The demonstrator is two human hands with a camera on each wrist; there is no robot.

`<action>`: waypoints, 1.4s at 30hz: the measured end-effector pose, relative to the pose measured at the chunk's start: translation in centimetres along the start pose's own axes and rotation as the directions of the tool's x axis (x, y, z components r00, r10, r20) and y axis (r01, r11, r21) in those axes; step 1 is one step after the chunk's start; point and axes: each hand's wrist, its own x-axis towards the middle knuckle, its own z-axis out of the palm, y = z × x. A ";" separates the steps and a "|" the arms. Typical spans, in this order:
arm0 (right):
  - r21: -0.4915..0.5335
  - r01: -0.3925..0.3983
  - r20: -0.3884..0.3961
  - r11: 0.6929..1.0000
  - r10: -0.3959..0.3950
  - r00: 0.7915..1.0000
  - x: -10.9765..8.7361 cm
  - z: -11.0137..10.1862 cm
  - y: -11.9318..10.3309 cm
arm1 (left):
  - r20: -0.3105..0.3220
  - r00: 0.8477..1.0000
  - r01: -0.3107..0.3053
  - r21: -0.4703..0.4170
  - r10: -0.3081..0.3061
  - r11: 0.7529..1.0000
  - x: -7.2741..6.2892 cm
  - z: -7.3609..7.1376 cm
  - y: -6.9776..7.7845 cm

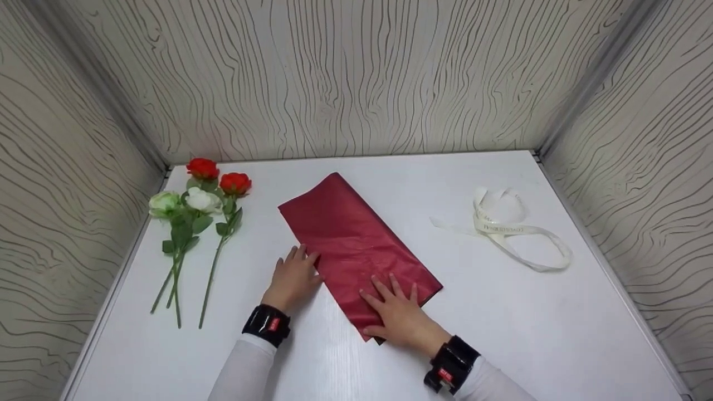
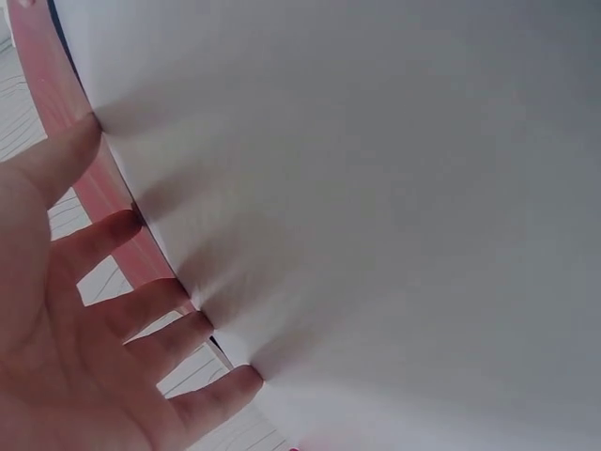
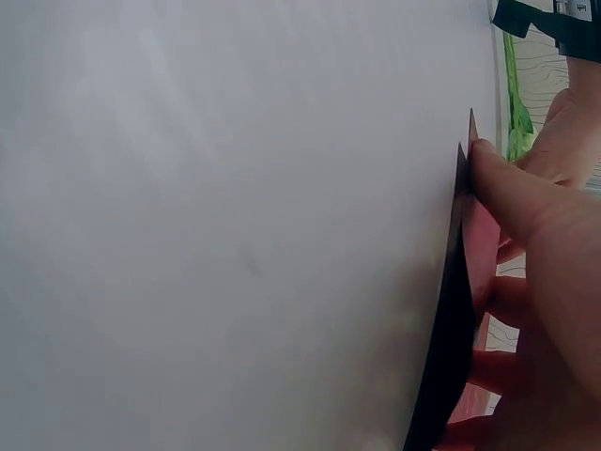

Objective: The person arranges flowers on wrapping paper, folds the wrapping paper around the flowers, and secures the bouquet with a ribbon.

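Observation:
A folded sheet of dark red wrapping paper with a black underside lies aslant on the white table. My left hand rests at its left edge, fingers spread and fingertips right at the paper and tabletop. In the left wrist view those fingertips touch the white surface along the paper's edge. My right hand lies spread over the paper's lower right part. The right wrist view shows the right thumb on the red side near a corner, with the black underside lifting slightly beside it.
At the left lie two red roses, a white rose and a pale green rose, with long green stems. A loosely looped cream ribbon with printed lettering lies at the right. Patterned panels enclose the table's back and sides.

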 end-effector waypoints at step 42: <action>0.724 -0.134 -0.236 0.676 0.425 0.874 0.8 -4.7 7.4 | 0.055 0.997 -0.047 -0.052 0.050 0.998 -0.6 -0.2 -0.2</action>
